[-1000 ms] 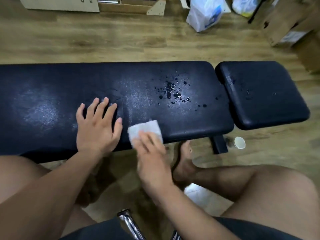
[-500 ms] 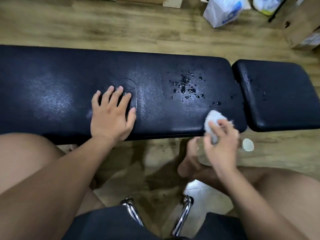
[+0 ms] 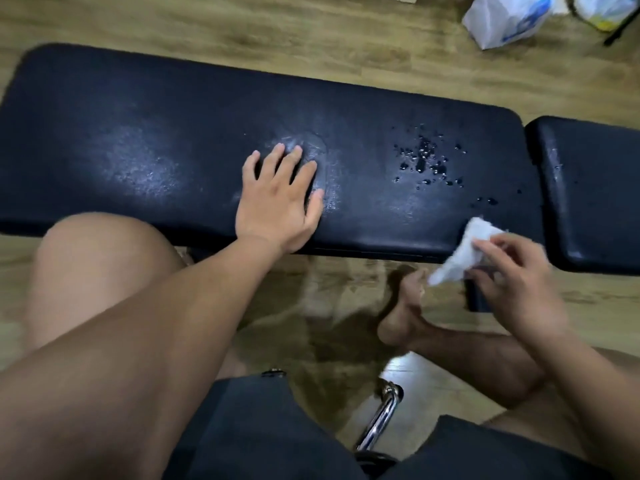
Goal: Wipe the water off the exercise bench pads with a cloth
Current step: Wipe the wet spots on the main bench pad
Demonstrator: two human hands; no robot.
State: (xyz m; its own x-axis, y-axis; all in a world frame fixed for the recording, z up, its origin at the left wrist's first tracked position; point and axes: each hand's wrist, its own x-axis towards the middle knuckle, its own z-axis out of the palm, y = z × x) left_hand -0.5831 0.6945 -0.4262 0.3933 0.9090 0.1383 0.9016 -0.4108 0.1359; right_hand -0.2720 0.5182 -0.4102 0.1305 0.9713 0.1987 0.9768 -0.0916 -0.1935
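- The right hand (image 3: 512, 282) now pinches the cloth (image 3: 460, 251) in curled fingers, just off the near right corner of the long pad (image 3: 138, 133). A second ago the cloth lay flat under that hand on the pad's near edge, beside the left hand. It is now bunched, and only its top end overlaps the pad's edge.
- The left hand (image 3: 277, 206) has stayed where it was, flat with fingers spread on the middle of the long pad, holding nothing. It appears to brace the bench.
- The droplets (image 3: 426, 161) further in, toward the pad's right end, look unchanged, so the wipe has not reached them. The cloth's shift rightward probably sets up a pass over them.
- A few drops also sit on the short pad (image 3: 588, 188) to the right, so that pad is likely still to be wiped.
- Plastic bags (image 3: 505, 19) lie on the floor beyond the far edge.
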